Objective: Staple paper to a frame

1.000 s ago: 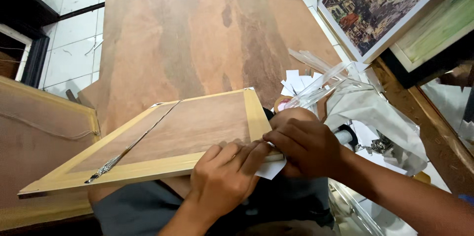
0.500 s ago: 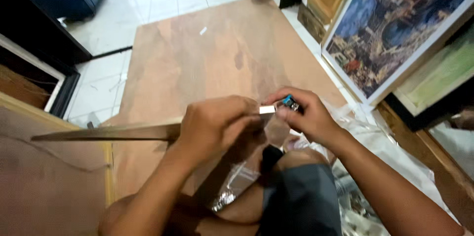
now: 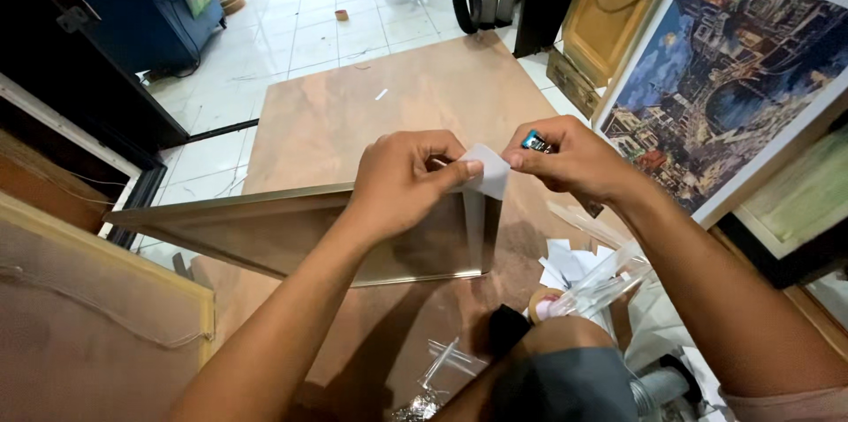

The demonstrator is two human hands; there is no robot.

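Seated person, head camera looking down over knees. Left hand (image 3: 408, 182) curled over the top corner of a gold-edged picture frame (image 3: 291, 228) held on edge, thumb and forefinger pinching a small white paper corner piece (image 3: 488, 171) against that corner. Right hand (image 3: 574, 160) closed, fingertips pinching the other edge of the same paper; a small blue-topped object (image 3: 533, 141), partly hidden, gripped between its fingers, kind not clear. Frame stands tilted above a large brown board (image 3: 371, 113) lying flat on the white tiled floor (image 3: 291, 33). Paper folds down over the frame's right end. Beside the right knee: loose white paper pieces (image 3: 561, 261), a tape roll (image 3: 541, 302), clear plastic wrapping (image 3: 609, 276). Right of the board, a framed painting of a town scene (image 3: 707, 78) leans at an angle. At left, the brown back of another frame (image 3: 88, 334) with hanging wire
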